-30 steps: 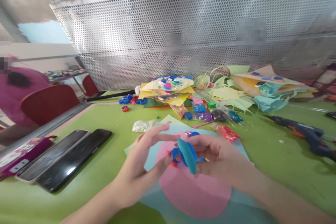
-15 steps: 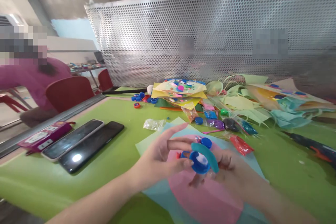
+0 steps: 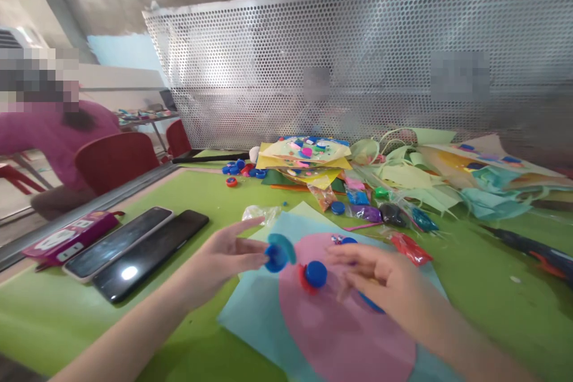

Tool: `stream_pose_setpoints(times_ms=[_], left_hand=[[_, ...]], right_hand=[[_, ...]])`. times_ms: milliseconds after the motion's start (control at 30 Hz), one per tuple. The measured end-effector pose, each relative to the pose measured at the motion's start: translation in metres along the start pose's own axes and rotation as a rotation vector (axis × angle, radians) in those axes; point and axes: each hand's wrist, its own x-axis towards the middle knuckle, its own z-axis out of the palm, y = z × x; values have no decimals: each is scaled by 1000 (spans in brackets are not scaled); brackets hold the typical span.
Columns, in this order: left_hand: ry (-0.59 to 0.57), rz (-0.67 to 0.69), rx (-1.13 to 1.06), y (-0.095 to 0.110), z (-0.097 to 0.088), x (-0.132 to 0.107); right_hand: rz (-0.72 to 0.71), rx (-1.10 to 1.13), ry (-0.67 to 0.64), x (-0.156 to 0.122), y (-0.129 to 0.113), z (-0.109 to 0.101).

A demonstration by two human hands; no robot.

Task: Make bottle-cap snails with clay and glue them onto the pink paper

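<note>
My left hand [image 3: 219,256] pinches a blue bottle cap [image 3: 274,259] between thumb and fingers, over the left side of the paper. A curved teal strip [image 3: 287,247], like soft clay, sits along the cap's right edge. My right hand [image 3: 382,274] hovers over a pink paper circle [image 3: 349,340] with its fingers apart and nothing visible in them. The circle lies on a light blue sheet [image 3: 250,304]. On the pink paper, a blue cap [image 3: 316,274] rests against a red cap [image 3: 308,285]. Another blue cap [image 3: 348,240] and a blue piece [image 3: 372,302] are partly hidden by my right hand.
Two phones [image 3: 152,256] and a purple box [image 3: 71,237] lie at left. Behind the paper are loose caps [image 3: 242,168], a decorated paper stack [image 3: 304,158] and clay packets [image 3: 367,212]. A glue gun [image 3: 528,253] lies right. A person [image 3: 89,125] sits far left.
My left hand has moved left, carrying the blue cap and teal strip away from my right hand. My right hand has come off the cap and opened, uncovering caps on the pink paper.
</note>
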Motion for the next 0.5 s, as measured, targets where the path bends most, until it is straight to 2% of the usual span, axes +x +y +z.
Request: stream_pose_setpoints(times_ms=[67,167,233,300,367,433,500], left_hand=[[74,-11,149,-10,-19,0],[32,-76,323,-22,-37,1],[-7,-64,495,-21,-41,3],[6,13,739,-10,-43,6],[67,113,953,9,-43,13],[150,202,1045,28,-37,26],[178,272,1087,39,-25,45]], right_hand=[[-62,-187,123,0,2,-3],[-247,-442,277,2,5,-8],[-370,-554,342,3,9,-11],[-428,-631,372,5,11,-14],[-441,-683,368,7,14,-16],[-453,-712,361,8,15,-17],[-473,-743,355,9,16,-17]])
